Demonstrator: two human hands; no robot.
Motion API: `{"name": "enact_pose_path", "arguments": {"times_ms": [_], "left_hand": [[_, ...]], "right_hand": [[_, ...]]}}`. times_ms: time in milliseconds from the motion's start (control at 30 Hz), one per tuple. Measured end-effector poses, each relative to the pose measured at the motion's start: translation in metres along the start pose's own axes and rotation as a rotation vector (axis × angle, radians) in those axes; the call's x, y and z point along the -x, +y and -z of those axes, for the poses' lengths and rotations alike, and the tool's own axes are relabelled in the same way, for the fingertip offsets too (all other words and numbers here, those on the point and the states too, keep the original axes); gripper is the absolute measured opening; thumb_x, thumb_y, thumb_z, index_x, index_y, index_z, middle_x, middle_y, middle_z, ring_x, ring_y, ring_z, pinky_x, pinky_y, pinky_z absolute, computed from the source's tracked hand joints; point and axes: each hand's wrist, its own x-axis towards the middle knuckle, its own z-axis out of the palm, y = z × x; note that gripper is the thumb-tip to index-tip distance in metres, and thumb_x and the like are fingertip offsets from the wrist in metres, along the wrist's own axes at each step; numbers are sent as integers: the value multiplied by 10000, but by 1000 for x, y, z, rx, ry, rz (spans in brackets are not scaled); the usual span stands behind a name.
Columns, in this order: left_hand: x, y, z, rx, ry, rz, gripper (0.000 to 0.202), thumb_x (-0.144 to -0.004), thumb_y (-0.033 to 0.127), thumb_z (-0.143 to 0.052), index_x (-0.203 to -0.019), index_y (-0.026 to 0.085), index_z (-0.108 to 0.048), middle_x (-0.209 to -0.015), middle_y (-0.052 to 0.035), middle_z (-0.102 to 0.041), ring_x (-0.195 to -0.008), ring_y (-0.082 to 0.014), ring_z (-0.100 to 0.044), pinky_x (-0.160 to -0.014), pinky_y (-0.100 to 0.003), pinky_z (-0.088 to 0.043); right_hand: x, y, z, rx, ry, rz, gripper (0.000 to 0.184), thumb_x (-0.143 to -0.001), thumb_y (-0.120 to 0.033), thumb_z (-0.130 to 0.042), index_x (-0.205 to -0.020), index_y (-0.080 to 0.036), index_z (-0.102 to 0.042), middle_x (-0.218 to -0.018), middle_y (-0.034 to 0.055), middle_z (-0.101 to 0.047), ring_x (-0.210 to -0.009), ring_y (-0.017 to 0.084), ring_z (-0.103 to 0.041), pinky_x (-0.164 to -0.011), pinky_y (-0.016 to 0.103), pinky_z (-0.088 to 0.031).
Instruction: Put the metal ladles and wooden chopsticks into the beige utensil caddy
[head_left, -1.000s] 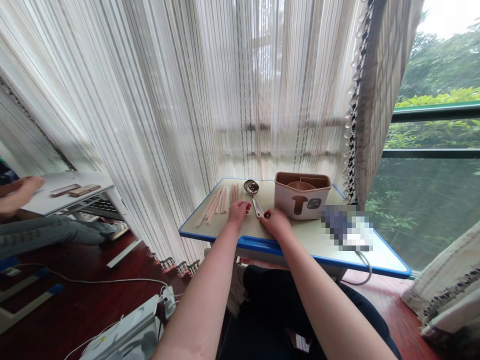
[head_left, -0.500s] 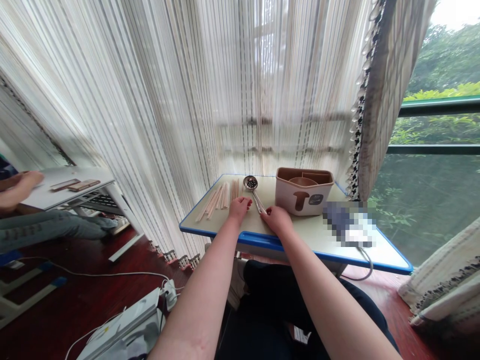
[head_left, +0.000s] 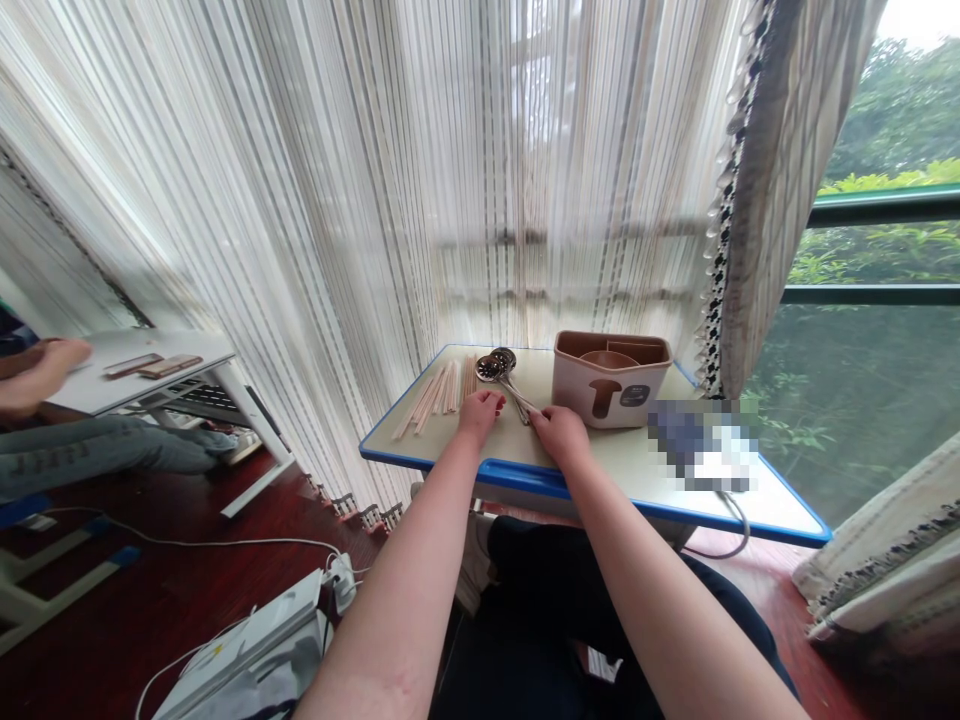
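Note:
My right hand [head_left: 561,432] is closed on the handle end of a slotted ladle [head_left: 491,369], whose perforated metal bowl tilts to the left. Behind it lies a second slotted ladle [head_left: 508,357], partly covered, the two handles crossing. My left hand [head_left: 481,412] rests on the table, left of the handles, its fingers curled with nothing visible in them. Several wooden chopsticks [head_left: 436,397] lie loosely spread beyond and left of that hand. To the right of my right hand stands a white and brown utensil holder [head_left: 609,385] with divided compartments.
The table [head_left: 412,446] has a raised blue rim. A blurred-out item [head_left: 701,445] with a grey cable lies at its right. A curtain [head_left: 337,200] hangs behind. At the far left, another person's hand [head_left: 49,370] is above a second table [head_left: 214,348] with wooden pieces.
My right hand has moved slightly right with one ladle's handle, fanning its bowl leftward so that a second bowl shows behind it. My left hand stays put.

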Motion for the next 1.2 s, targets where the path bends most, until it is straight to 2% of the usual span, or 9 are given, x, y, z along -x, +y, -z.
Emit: {"name": "enact_pose_path", "arguments": {"times_ms": [267,500,733,867,933,1067,1133,1200], "left_hand": [[-1,-1,-1,16,9,7,211,-671,345,-571,-646,152,-653,-690,-63,-646,-643,-152,-575,-606,-284,-446],[0,-1,0,23,2,9,207,-674,339,-576,-651,151,-660,-692,-66,-648,-644,-152,-574,-613,-286,-446],[0,1,0,122,26,29,176,-684,306,-580,-694,139,-636,-736,-76,-648,-661,-149,-592,-634,-300,-470],[0,4,1,213,68,37,150,-684,251,-588,-771,131,-613,-796,-78,-650,-674,-134,-603,-667,-301,-489],[0,6,2,250,103,29,163,-694,247,-585,-807,131,-606,-840,-80,-650,-704,-125,-607,-692,-288,-493],[0,14,8,522,238,50,134,-722,212,-536,-795,119,-599,-860,-85,-656,-741,-119,-623,-732,-267,-495],[3,19,11,723,224,85,134,-708,144,-500,-785,102,-601,-842,-93,-665,-740,-135,-640,-755,-285,-499],[6,24,14,868,141,115,181,-687,85,-467,-802,88,-608,-833,-103,-674,-766,-160,-655,-783,-306,-499]], "right_hand": [[-1,2,0,-45,47,-59,387,-869,-396,-351,-975,-156,-636,-906,110,-667,-840,210,-596,-645,247,-374],[-3,1,-2,-92,65,-97,363,-856,-376,-365,-949,-149,-633,-897,119,-662,-856,231,-592,-649,259,-375],[-2,5,1,-198,130,-120,399,-868,-371,-289,-926,-166,-627,-875,91,-668,-814,201,-591,-623,242,-372],[3,3,5,-318,193,-72,401,-849,-415,-294,-847,-180,-619,-828,67,-661,-755,185,-569,-600,233,-365],[6,2,5,-434,213,-8,363,-821,-430,-343,-756,-187,-604,-729,43,-638,-687,170,-543,-574,229,-353],[7,3,1,-620,184,74,304,-761,-432,-438,-601,-194,-540,-520,-17,-509,-557,140,-458,-525,231,-313],[6,3,-2,-672,171,78,302,-743,-430,-462,-564,-193,-518,-484,-30,-468,-533,132,-432,-514,233,-300],[4,4,-3,-694,166,75,306,-735,-428,-472,-542,-192,-503,-468,-34,-452,-517,128,-418,-500,234,-288]]}}
